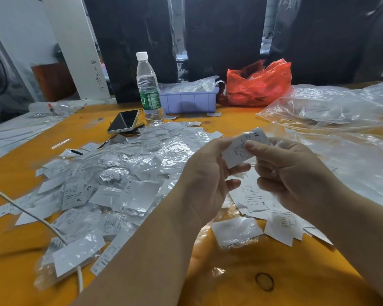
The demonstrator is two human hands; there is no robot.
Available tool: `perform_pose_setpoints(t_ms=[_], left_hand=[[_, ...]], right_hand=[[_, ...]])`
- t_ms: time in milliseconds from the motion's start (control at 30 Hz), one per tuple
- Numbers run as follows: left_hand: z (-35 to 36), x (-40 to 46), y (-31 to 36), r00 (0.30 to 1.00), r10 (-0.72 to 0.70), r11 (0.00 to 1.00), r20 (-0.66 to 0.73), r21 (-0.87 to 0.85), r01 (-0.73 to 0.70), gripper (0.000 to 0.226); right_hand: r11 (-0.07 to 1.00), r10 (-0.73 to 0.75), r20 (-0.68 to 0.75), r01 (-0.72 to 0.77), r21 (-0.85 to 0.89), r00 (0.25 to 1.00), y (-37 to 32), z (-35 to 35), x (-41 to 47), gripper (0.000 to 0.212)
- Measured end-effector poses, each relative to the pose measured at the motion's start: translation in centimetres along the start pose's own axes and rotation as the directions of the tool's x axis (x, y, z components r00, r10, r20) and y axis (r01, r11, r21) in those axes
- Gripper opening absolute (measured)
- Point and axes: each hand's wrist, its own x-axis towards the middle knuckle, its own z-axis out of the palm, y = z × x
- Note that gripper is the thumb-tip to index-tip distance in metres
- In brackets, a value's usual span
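Both hands are up over the yellow table, sharing one small white label between them. It is held clear of the tabletop and tilted, with the letters "XL" printed at its far end. The left hand has its fingers curled in, thumb against the label's left edge. The right hand pinches it from the other side, thumb pressed flat on the printed face and the other fingers folded underneath. Below and to the left sprawls a heap of labels, many in little clear sleeves, and a few more lie just under the wrists. A white cable crosses the heap's near edge. Further back stand a water bottle, a phone beside it, a blue tray and a red bag — clear plastic bags are piled to the right.
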Motion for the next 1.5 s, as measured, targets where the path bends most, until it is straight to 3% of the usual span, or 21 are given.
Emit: perform_pose_setpoints(t_ms=[133,367,533,633,733,833,900,1000,1067,1133,1200,1300,1400,1500], left_hand=[[-0.4,0.0,0.1,0.996,0.068,0.992,-0.057,0.110,-0.062,0.020],[-0.8,0.1,0.1,0.984,0.129,0.965,-0.126,0.245,-0.095,0.018],[-0.7,-0.2,0.3,0.971,0.147,0.967,-0.187,0.231,-0.102,0.016],[-1.1,0.0,0.3,0.968,0.137,0.967,-0.209,0.241,-0.085,0.022],[-1.3,0.1,0.4,0.982,0.092,0.975,-0.162,0.216,-0.056,0.018],[-1.1,-0.2,0.9,0.996,0.074,0.971,-0.041,0.232,-0.063,0.029],[-0.9,-0.4,0.7,0.982,0.180,0.900,-0.053,0.411,-0.143,0.032],[-0.8,-0.5,0.3,0.922,0.370,0.766,-0.111,0.599,-0.235,0.016],[-1.3,-0.5,0.8,0.871,0.461,0.723,-0.167,0.641,-0.259,0.006],[-2.1,-0.3,1.4,0.821,0.517,0.702,-0.242,0.668,-0.246,0.003],[-3.0,0.1,1.7,0.797,0.519,0.685,-0.309,0.708,-0.171,0.014],[-4.2,0.8,1.2,0.824,0.438,0.581,-0.359,0.813,0.045,0.030],[-5.0,1.1,0.8,0.819,0.409,0.413,-0.402,0.882,0.226,0.030],[-5.5,1.1,0.9,0.782,0.450,0.344,-0.431,0.892,0.294,0.026]], right_hand=[[0.999,0.012,0.026,-0.013,0.042,1.000,-0.1,0.0,0.1,0.008],[0.996,0.062,0.014,-0.061,-0.070,0.998,0.2,-0.2,0.1,0.005],[0.996,0.081,0.053,-0.079,-0.050,0.995,0.2,-0.3,0.2,0.030],[0.998,0.053,0.033,-0.052,-0.042,0.998,-0.2,-0.3,0.2,0.005],[0.997,0.044,-0.031,-0.046,-0.054,0.999,-0.1,-0.5,0.3,0.015],[0.993,0.028,-0.083,-0.037,-0.111,0.996,-0.1,-0.4,0.3,0.024],[0.985,0.001,-0.095,-0.018,-0.173,0.996,0.0,-0.4,0.3,0.029],[0.953,-0.079,-0.100,0.046,-0.300,0.992,-0.1,-0.6,0.2,0.010],[0.861,-0.198,-0.065,0.142,-0.488,0.978,-0.2,-1.1,0.3,0.020],[0.700,-0.264,0.005,0.196,-0.687,0.964,-0.5,-1.3,0.3,0.027],[0.510,-0.210,0.060,0.162,-0.845,0.976,-0.4,-1.5,0.2,0.026],[0.292,-0.059,0.069,0.083,-0.953,0.996,0.1,-1.4,0.2,0.018],[0.175,0.059,0.032,0.021,-0.984,0.998,0.2,-1.1,-0.1,0.037],[0.122,0.128,0.010,-0.006,-0.992,0.992,0.2,-0.9,-0.2,0.057]])
